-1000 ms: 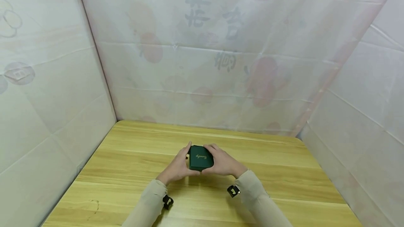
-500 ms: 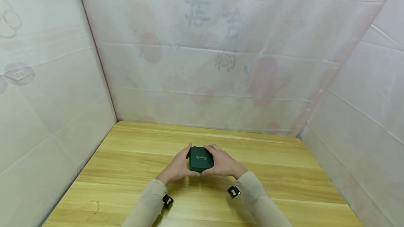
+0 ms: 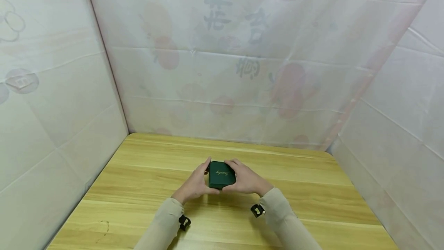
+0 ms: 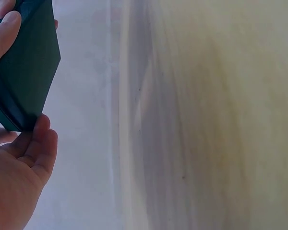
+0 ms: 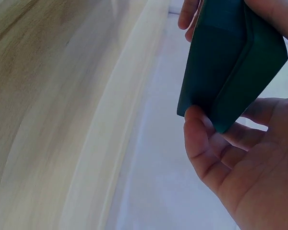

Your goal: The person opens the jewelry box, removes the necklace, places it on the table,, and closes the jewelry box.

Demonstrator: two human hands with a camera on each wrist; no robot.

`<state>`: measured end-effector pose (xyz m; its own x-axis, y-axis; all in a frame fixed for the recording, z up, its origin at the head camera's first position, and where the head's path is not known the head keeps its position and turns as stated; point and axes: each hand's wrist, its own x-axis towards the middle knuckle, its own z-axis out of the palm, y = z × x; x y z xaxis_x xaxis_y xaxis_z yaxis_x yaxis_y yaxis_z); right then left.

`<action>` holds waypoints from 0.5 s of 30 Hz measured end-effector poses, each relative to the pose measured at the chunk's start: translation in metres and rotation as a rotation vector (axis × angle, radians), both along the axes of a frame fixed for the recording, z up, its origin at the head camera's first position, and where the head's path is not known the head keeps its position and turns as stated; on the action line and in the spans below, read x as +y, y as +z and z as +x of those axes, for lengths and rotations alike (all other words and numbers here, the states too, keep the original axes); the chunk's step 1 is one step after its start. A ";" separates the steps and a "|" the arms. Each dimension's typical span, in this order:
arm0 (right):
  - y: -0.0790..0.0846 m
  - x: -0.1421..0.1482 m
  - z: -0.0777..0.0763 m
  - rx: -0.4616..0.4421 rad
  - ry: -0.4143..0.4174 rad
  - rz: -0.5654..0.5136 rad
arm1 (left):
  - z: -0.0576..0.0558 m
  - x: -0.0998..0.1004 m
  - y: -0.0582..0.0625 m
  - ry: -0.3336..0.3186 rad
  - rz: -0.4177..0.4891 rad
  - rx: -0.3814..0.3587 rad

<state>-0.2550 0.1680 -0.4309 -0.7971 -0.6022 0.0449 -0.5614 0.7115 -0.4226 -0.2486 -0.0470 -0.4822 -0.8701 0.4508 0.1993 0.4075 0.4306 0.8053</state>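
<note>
Green box (image 3: 221,175): I'm seeing it closed, contents hidden | left hand (image 3: 195,183): gripping one side, fingers bent | right hand (image 3: 247,179): gripping opposite side, fingers bent

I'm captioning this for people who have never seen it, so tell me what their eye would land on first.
Probably the green box with gold lettering on top, held over the table between the left hand and the right hand. Next might come the yellow wooden table beneath, then the faded grey characters on the pale cloth behind it.
</note>
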 end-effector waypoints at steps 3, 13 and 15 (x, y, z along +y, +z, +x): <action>0.000 0.000 0.000 -0.003 -0.004 0.000 | 0.000 0.000 0.000 0.003 -0.004 0.004; -0.002 -0.001 0.000 0.016 -0.015 -0.036 | -0.001 0.000 -0.002 0.010 -0.004 0.021; -0.002 0.000 0.000 0.012 -0.018 -0.038 | -0.001 0.000 -0.002 0.010 0.003 0.020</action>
<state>-0.2547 0.1676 -0.4331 -0.8072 -0.5853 0.0770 -0.5535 0.7051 -0.4432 -0.2496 -0.0465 -0.4844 -0.8703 0.4416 0.2179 0.4193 0.4324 0.7982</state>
